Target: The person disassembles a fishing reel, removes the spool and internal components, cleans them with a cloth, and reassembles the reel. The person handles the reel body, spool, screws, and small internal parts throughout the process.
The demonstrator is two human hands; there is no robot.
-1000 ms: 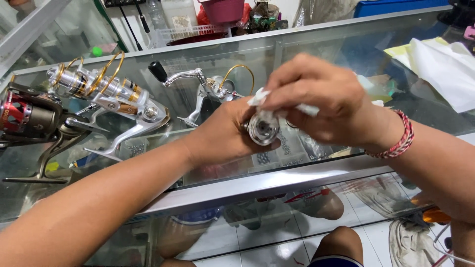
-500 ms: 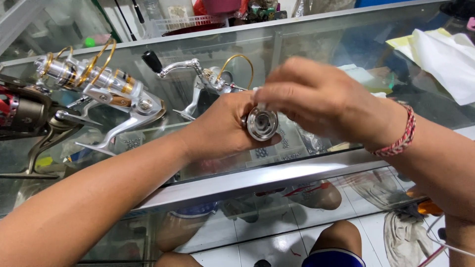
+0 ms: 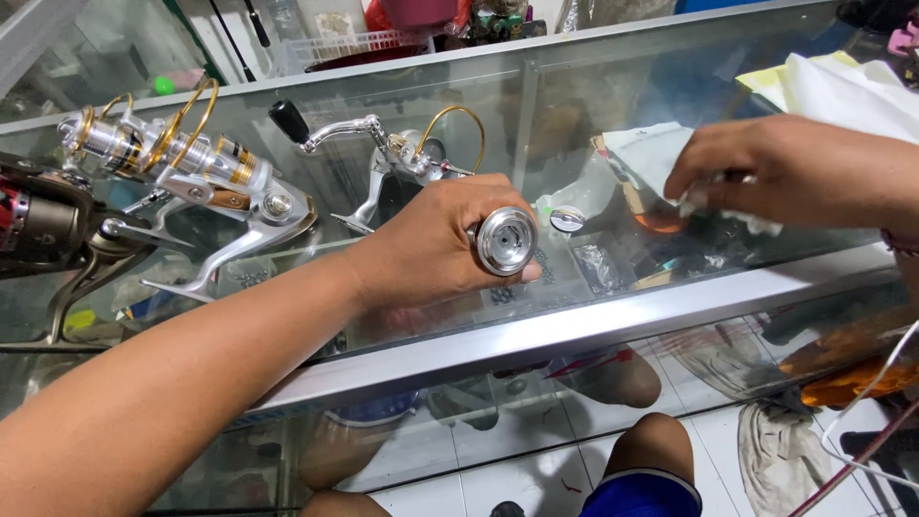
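Observation:
My left hand [image 3: 436,244] is closed around a silver fishing-reel spool [image 3: 506,240], its round shiny face turned toward me, held just above the glass counter top [image 3: 574,278]. My right hand [image 3: 766,172] is out to the right, fingers pinched on a white cloth [image 3: 704,196] that rests on the glass. A small round silver cap [image 3: 567,219] lies on the glass between the two hands. Behind my left hand stands a silver spinning reel body with a black knob handle and gold bail [image 3: 402,153].
A silver-and-gold spinning reel [image 3: 191,168] and a dark red-and-black reel [image 3: 38,220] lie on the glass at the left. White and yellow cloths [image 3: 842,81] sit at the far right. The counter's aluminium front edge [image 3: 593,330] runs across; my knees show below.
My right hand has left the spool and moved right to the cloth on the glass. My left hand still holds the spool, whose face is now uncovered.

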